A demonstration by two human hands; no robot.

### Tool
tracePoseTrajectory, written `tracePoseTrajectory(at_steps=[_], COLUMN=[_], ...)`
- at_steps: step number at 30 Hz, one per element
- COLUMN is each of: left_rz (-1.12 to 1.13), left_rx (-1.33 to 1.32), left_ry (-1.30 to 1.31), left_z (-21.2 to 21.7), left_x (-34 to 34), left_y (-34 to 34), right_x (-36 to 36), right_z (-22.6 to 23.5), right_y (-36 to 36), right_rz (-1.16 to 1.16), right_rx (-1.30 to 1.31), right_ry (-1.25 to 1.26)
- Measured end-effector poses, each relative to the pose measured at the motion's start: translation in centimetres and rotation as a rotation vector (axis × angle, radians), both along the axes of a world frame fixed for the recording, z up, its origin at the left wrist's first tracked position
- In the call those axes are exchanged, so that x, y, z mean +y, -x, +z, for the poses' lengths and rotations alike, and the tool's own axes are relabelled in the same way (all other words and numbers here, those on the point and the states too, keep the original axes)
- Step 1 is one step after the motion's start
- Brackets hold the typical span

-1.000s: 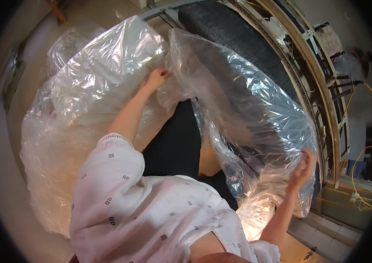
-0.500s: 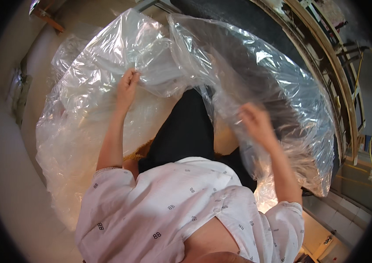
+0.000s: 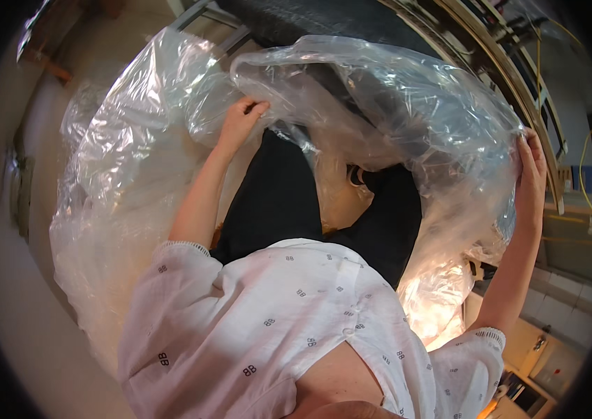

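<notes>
A large sheet of clear plastic film (image 3: 135, 167) spreads around my legs, crumpled and shiny. It drapes over the left side, across the front and down the right. My left hand (image 3: 243, 119) pinches the film just beyond my left knee, fingers closed. Out to the far right, my right hand (image 3: 532, 157) grips the film's edge, arm stretched, pulling that stretch taut. Between the two hands a folded band of film arches above my black trousers (image 3: 285, 188). Whether the film is one layer or several I cannot tell.
A dark padded surface (image 3: 282, 21) lies beyond the film, with a wooden-edged frame (image 3: 519, 84) curving along the right. A yellow cable (image 3: 584, 167) hangs at the far right. Wooden cabinets (image 3: 530, 349) stand at the lower right, and a pale wall runs along the left.
My right hand has swung outward to the right and taken the film's edge, drawing it wide. My left hand has shifted right and slightly forward. More of my right leg shows.
</notes>
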State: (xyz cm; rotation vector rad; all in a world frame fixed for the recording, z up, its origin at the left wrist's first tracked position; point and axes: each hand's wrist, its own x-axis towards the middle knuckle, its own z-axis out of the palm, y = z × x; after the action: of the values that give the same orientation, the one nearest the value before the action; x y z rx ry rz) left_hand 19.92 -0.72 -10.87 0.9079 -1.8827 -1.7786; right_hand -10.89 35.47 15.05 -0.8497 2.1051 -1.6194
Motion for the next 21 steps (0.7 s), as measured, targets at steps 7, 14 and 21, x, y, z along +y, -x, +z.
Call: tracePoseTrajectory(at_steps=[7,14,21], left_rz=[0.037,-0.26,-0.385], left_rx=[0.228,0.465,0.502], left_ry=[0.772,1.024,1.111], left_z=[13.2,16.5,15.4], left_x=[9.8,17.6,20.8], left_y=[-0.4,2.6,3.7], right_x=[6.0,-3.8,-7.7], right_z=[2.7,-1.0,-4.2], right_y=[3.3,-11.8,-15.2], right_rz=[-0.288,0.303,0.525], right_rx=[0.563,0.175,0.051], right_ry=[-0.134,-0.043,-0.133])
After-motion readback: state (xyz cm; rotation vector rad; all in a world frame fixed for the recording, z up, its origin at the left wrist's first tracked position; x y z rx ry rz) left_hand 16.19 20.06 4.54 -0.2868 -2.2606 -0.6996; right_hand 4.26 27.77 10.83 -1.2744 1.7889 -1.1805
